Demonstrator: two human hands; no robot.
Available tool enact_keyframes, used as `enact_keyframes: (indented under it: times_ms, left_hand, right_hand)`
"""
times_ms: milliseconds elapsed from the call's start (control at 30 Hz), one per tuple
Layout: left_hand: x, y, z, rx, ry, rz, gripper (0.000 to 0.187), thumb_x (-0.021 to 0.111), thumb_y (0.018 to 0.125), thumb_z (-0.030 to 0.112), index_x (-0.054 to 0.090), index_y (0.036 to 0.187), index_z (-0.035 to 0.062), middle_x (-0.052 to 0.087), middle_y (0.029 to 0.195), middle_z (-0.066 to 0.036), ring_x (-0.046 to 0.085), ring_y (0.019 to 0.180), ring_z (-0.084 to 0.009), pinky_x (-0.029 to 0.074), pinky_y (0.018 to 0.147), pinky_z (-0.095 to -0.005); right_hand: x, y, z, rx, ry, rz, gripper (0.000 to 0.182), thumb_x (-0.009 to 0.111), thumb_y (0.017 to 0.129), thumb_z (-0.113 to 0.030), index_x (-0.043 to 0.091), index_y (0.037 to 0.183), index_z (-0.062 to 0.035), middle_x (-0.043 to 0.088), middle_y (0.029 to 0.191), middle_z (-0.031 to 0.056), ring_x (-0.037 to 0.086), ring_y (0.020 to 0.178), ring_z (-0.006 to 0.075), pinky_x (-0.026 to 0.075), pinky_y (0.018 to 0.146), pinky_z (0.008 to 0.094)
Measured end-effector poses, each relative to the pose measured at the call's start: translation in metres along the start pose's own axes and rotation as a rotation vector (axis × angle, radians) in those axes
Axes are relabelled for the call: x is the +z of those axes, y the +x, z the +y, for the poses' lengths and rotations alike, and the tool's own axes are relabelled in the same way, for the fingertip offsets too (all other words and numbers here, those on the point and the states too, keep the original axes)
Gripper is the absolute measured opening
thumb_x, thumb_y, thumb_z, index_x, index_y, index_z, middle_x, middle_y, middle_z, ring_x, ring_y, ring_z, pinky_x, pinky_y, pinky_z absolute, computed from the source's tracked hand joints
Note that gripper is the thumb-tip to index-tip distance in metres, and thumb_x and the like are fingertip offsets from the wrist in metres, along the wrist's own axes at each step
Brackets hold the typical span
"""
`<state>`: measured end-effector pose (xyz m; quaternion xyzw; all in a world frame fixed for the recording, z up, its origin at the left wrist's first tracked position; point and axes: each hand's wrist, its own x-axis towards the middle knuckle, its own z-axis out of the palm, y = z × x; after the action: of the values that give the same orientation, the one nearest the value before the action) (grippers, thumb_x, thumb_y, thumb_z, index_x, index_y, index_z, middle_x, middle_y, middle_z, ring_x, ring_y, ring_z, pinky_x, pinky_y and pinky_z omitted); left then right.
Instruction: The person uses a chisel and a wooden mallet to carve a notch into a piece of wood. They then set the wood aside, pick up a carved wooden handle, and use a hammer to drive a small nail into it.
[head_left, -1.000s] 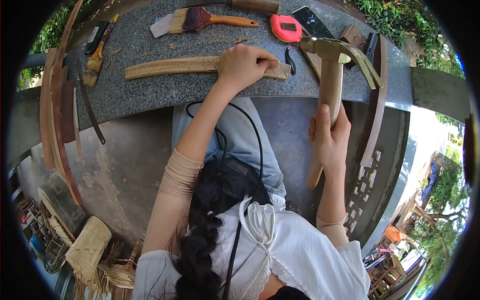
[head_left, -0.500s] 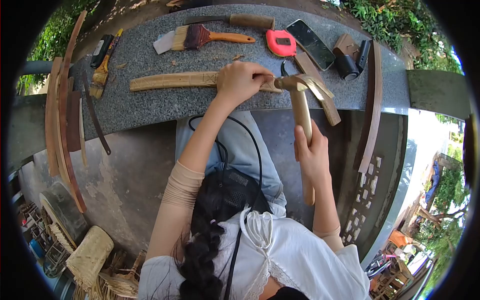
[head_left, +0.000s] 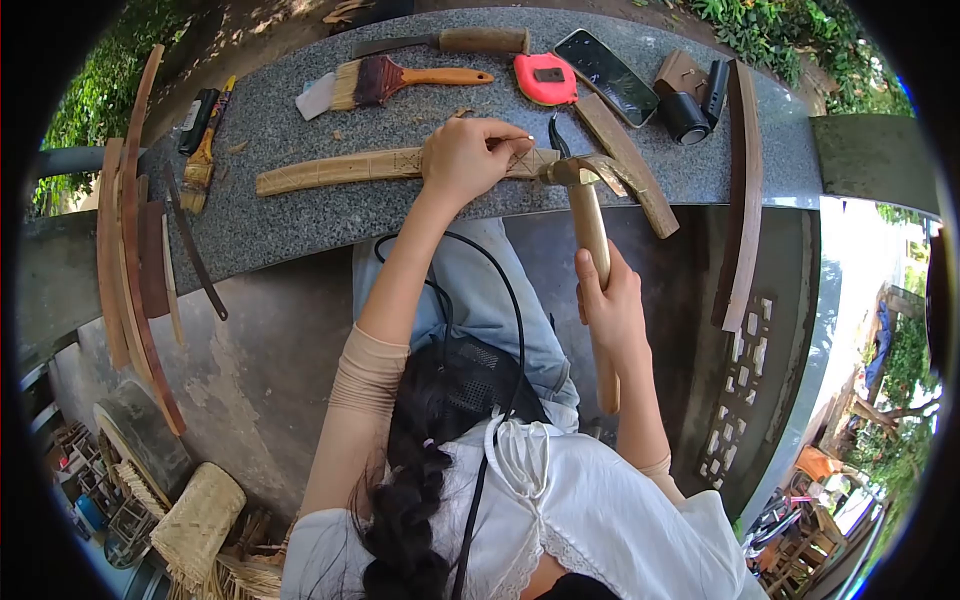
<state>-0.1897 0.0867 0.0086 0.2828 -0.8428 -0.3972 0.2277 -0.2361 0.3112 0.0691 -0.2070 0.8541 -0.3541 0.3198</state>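
My left hand (head_left: 468, 160) rests over a curved, pale wooden strip (head_left: 335, 172) with pencil marks on it. Its thumb and index finger are pinched together; what lies between them is too small to name. My right hand (head_left: 612, 300) is wrapped round the wooden handle of a claw hammer (head_left: 590, 225). The hammer's head is just right of my left fingers, near the strip's right end. Behind the hammer head is a dark, curved hooked piece. Two wooden pieces (head_left: 615, 145) lie to the right of the strip.
A brush (head_left: 440, 76), a wooden-handled blade (head_left: 485, 40), a red tape measure (head_left: 545, 80) and a phone (head_left: 606, 77) lie along the stone table's (head_left: 300, 225) far side. Wooden strips (head_left: 128, 250) overhang the left edge, another (head_left: 742, 190) the right.
The hammer head has moved slightly left and down from beside my left fingertips. My left hand still pinches above the strip, and the whole view has shifted a little.
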Motion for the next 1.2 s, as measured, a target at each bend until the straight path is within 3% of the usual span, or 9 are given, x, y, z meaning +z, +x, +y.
enact_keyframes:
  times_ms: [600, 700, 800, 933, 1067, 1133, 1200]
  left_hand:
    - [0.003, 0.003, -0.003, 0.052, 0.059, -0.053, 0.009, 0.069, 0.077, 0.03, 0.075, 0.083, 0.0262, 0.07, 0.073, 0.0, 0.066, 0.066, -0.0205, 0.05, 0.059, -0.0329]
    - [-0.001, 0.002, 0.003, -0.02, 0.068, -0.104, 0.008, 0.07, 0.077, 0.027, 0.075, 0.083, 0.0237, 0.071, 0.083, 0.002, 0.068, 0.076, -0.018, 0.052, 0.067, -0.031]
    - [0.002, 0.001, 0.0, 0.057, 0.043, -0.043, 0.01, 0.069, 0.076, 0.031, 0.075, 0.082, 0.0259, 0.07, 0.075, 0.0, 0.066, 0.068, -0.0209, 0.05, 0.06, -0.0337]
    - [-0.001, -0.002, 0.004, 0.039, 0.069, -0.037, 0.011, 0.069, 0.075, 0.031, 0.075, 0.083, 0.0257, 0.07, 0.075, -0.001, 0.066, 0.069, -0.021, 0.051, 0.061, -0.0339]
    - [-0.005, -0.001, 0.009, 0.016, 0.097, -0.056, 0.011, 0.069, 0.075, 0.032, 0.075, 0.083, 0.0265, 0.07, 0.077, 0.0, 0.066, 0.071, -0.0217, 0.051, 0.064, -0.0346]
    - [-0.006, -0.002, 0.009, -0.021, 0.098, -0.078, 0.012, 0.07, 0.075, 0.035, 0.075, 0.083, 0.0272, 0.07, 0.079, 0.001, 0.066, 0.073, -0.0223, 0.052, 0.066, -0.0353]
    - [-0.004, -0.002, 0.005, 0.055, 0.111, -0.028, 0.011, 0.068, 0.076, 0.028, 0.075, 0.085, 0.0268, 0.069, 0.074, -0.001, 0.066, 0.07, -0.0222, 0.052, 0.064, -0.0349]
  right_hand:
    - [0.001, 0.0, 0.001, 0.023, -0.001, -0.003, 0.038, 0.051, 0.094, -0.037, 0.055, 0.092, -0.0002, 0.055, 0.058, 0.0129, 0.056, 0.051, 0.0232, 0.042, 0.051, 0.0364]
    - [-0.003, 0.0, -0.003, 0.005, -0.033, -0.004, 0.039, 0.05, 0.095, -0.038, 0.055, 0.091, -0.0004, 0.054, 0.056, 0.0107, 0.055, 0.048, 0.0207, 0.042, 0.049, 0.0352]
    - [-0.019, 0.0, -0.019, 0.074, 0.013, -0.06, 0.039, 0.05, 0.095, -0.04, 0.054, 0.088, -0.002, 0.051, 0.052, 0.0049, 0.051, 0.043, 0.0136, 0.04, 0.043, 0.0309]
    - [-0.03, 0.001, -0.039, -0.043, 0.025, 0.081, 0.038, 0.049, 0.096, -0.039, 0.052, 0.087, -0.0021, 0.05, 0.052, 0.0027, 0.051, 0.043, 0.0113, 0.04, 0.043, 0.029]
    - [-0.018, 0.01, -0.041, -0.131, 0.021, 0.127, 0.041, 0.049, 0.096, -0.04, 0.055, 0.095, 0.0001, 0.052, 0.053, 0.006, 0.055, 0.048, 0.0147, 0.042, 0.047, 0.0315]
    - [-0.02, 0.014, -0.04, -0.102, -0.043, 0.054, 0.042, 0.05, 0.095, -0.04, 0.056, 0.1, 0.0009, 0.054, 0.055, 0.0092, 0.057, 0.051, 0.0177, 0.043, 0.05, 0.0338]
    - [-0.023, 0.017, -0.04, -0.087, -0.189, -0.01, 0.042, 0.05, 0.095, -0.041, 0.056, 0.098, 0.001, 0.055, 0.057, 0.0107, 0.057, 0.051, 0.0187, 0.043, 0.051, 0.0349]
